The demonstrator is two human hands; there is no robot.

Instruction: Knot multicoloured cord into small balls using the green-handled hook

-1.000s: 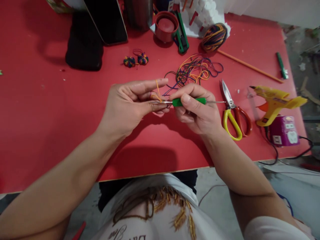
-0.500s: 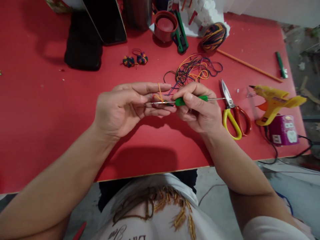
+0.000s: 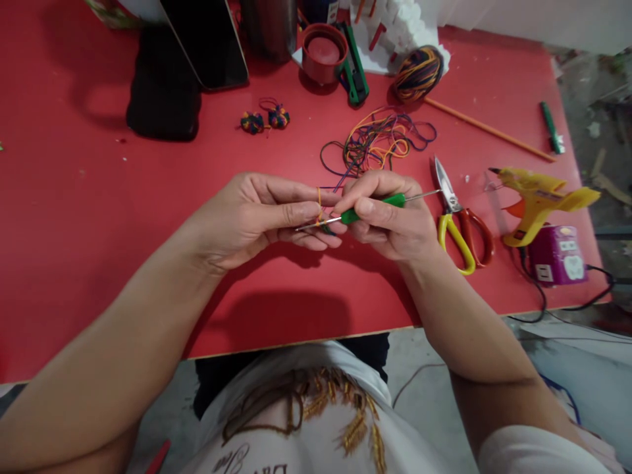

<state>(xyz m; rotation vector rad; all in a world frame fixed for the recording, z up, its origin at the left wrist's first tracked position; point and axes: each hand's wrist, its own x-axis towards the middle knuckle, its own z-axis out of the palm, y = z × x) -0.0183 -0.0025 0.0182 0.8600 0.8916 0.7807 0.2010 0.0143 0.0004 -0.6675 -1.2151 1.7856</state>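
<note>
My right hand grips a crochet hook by its green handle, the metal tip pointing left. My left hand is closed, thumb against the fingers, around a small piece of multicoloured yarn work. An orange strand loops over the left index finger, and the hook's shaft crosses the work beneath the thumb. Part of the piece is hidden by the fingers. From the hands, yarn runs back to a loose tangle of multicoloured yarn on the red table.
Scissors lie right of my hands, near a yellow glue gun and a purple box. Behind are a yarn ball, an orange stick, a green cutter, two small yarn pieces and a phone.
My left thumb has come down onto the yarn work, where the hand was more open before. The hook has tilted, its tip now lower, and the hands sit slightly nearer to me.
</note>
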